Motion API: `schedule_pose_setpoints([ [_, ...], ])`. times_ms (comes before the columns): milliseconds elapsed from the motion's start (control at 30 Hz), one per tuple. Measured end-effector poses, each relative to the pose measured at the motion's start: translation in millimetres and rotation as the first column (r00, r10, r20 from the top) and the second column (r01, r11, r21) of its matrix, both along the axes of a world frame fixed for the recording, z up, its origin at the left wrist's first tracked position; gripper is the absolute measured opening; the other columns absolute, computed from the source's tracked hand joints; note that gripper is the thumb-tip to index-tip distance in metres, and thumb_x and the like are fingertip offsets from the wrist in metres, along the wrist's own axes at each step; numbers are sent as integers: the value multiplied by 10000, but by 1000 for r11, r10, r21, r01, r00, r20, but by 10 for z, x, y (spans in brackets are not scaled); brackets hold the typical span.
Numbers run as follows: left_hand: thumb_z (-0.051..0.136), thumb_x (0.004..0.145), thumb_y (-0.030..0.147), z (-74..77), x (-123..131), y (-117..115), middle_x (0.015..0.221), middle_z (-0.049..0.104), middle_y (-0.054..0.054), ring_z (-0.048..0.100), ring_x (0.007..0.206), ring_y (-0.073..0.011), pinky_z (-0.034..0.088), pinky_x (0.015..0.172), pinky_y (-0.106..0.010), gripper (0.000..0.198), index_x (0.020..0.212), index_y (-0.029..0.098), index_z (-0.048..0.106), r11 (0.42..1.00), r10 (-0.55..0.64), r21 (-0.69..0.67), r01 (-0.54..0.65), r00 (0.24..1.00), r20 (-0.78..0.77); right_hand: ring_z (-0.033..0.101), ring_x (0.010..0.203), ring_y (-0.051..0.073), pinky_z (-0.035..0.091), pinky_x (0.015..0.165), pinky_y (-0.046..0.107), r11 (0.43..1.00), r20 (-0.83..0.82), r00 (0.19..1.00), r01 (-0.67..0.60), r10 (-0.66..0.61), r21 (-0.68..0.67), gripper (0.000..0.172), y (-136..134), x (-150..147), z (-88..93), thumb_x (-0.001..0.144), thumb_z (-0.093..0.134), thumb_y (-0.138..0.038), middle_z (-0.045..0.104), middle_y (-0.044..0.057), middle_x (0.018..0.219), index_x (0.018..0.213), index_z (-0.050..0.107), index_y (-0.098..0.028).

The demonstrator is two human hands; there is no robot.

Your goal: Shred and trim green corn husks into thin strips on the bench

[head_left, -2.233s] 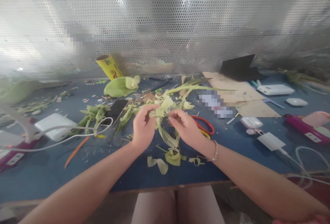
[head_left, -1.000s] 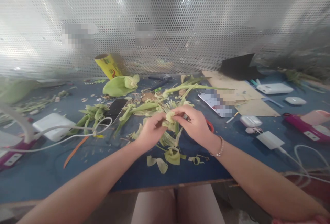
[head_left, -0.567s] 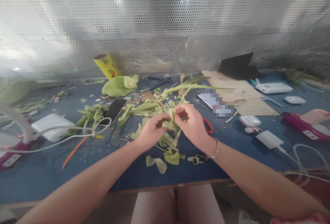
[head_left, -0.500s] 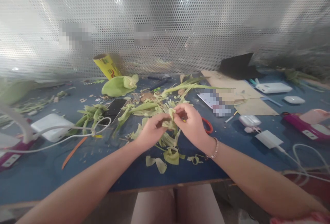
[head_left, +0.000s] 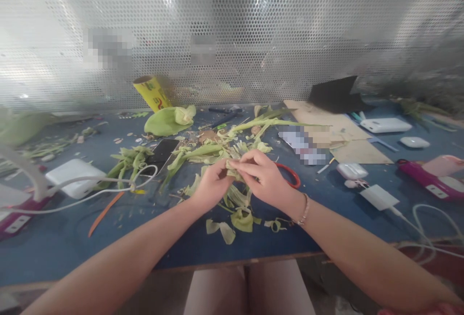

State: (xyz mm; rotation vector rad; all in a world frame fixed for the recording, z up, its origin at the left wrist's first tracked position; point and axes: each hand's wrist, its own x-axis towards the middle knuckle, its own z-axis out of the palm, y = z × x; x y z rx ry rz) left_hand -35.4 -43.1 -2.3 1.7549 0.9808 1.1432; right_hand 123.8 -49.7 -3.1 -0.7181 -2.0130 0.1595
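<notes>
My left hand [head_left: 214,182] is closed around a small pale-green leafy piece [head_left: 229,166] over the middle of the table. From the right, my right hand [head_left: 258,174] pinches at the same piece, its fingertips against my left fingers. Both hands hide part of it. Below and behind them lie green husks and leaves [head_left: 240,199] with long stalks [head_left: 203,153]. Curled leaf pieces [head_left: 222,230] rest nearer the front edge. A red ring-shaped handle [head_left: 295,176] shows beside my right wrist.
The blue table [head_left: 137,237] also holds a black phone [head_left: 163,153], a yellow roll [head_left: 152,93], a white box [head_left: 74,177] with cables, cardboard [head_left: 366,151], a white charger [head_left: 380,196] and a purple power strip [head_left: 427,177]. Behind stands a perforated metal panel [head_left: 232,15].
My right hand has moved slightly left and down, its fingertips now at my left fingers. The pale piece that stood up between the hands is now lower and more hidden.
</notes>
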Motion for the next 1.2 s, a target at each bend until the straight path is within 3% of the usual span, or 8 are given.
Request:
schedule_pose_setpoints([
  [233, 476, 628, 78, -17, 18, -6, 780, 654, -17, 589, 793, -163, 472, 764, -302, 255, 820, 156, 625, 1000, 15, -26, -16, 999, -38, 558, 784, 160, 494, 720, 328, 998, -33, 998, 52, -53, -34, 217, 31, -18, -31, 901, 455, -215, 573, 49, 829, 984, 654, -238],
  [367, 495, 630, 84, -6, -1, 5, 829, 660, -20, 583, 812, -157, 471, 768, -290, 245, 827, 160, 620, 998, -62, -17, 62, 998, -3, 565, 814, 165, 490, 753, 333, 997, -49, 996, 74, -76, -38, 171, 19, -26, -37, 889, 464, -198, 583, 51, 841, 902, 633, -220],
  [567, 549, 729, 201, -21, -42, -5, 936, 664, -48, 603, 838, -165, 479, 772, -287, 250, 967, 177, 623, 968, -202, -134, 213, 975, 93, 555, 814, 162, 476, 741, 327, 997, -21, 997, 77, -76, 22, 175, 27, 8, -54, 902, 444, -194, 573, 50, 842, 907, 615, -230],
  [800, 479, 847, 444, -107, 4, 2, 911, 678, -61, 615, 853, -176, 488, 777, -302, 321, 951, 194, 653, 993, -47, -100, 56, 995, 84, 531, 810, 160, 472, 749, 327, 997, -20, 997, 69, -68, 35, 156, 14, -10, -37, 893, 465, -190, 553, 50, 827, 871, 616, -221],
  [967, 461, 857, 445, -2, -18, -15, 840, 683, -53, 626, 861, -181, 493, 812, -306, 330, 906, 194, 671, 997, 43, 59, -40, 998, -44, 545, 807, 151, 481, 718, 308, 985, -215, 973, 46, -81, -164, 183, -10, 3, 22, 862, 466, -175, 551, 53, 906, 992, 588, -219],
  [1033, 453, 869, 400, 48, -34, -31, 877, 691, -63, 629, 899, -185, 489, 839, -310, 308, 912, 191, 675, 991, 49, 127, -32, 990, -132, 554, 835, 158, 482, 731, 315, 951, -298, 944, 44, -139, -307, 213, 1, 12, 47, 855, 469, -208, 559, 67, 971, 1039, 576, -211],
  [1100, 436, 881, 357, 75, -44, -47, 944, 695, -77, 629, 932, -186, 485, 856, -316, 299, 939, 185, 673, 983, 31, 181, 6, 980, -198, 560, 929, 178, 473, 792, 332, 881, -335, 925, 0, -179, -473, 237, 25, 15, 63, 849, 485, -273, 570, 81, 1061, 1054, 586, -210],
  [1200, 411, 891, 300, 76, -45, -64, 994, 694, -88, 629, 946, -178, 483, 860, -314, 297, 983, 176, 665, 968, -41, 226, 107, 960, -277, 545, 1058, 196, 430, 903, 347, 700, -428, 894, -220, -135, -679, 271, 69, 9, 67, 834, 511, -377, 607, 69, 1112, 1024, 620, -218],
])
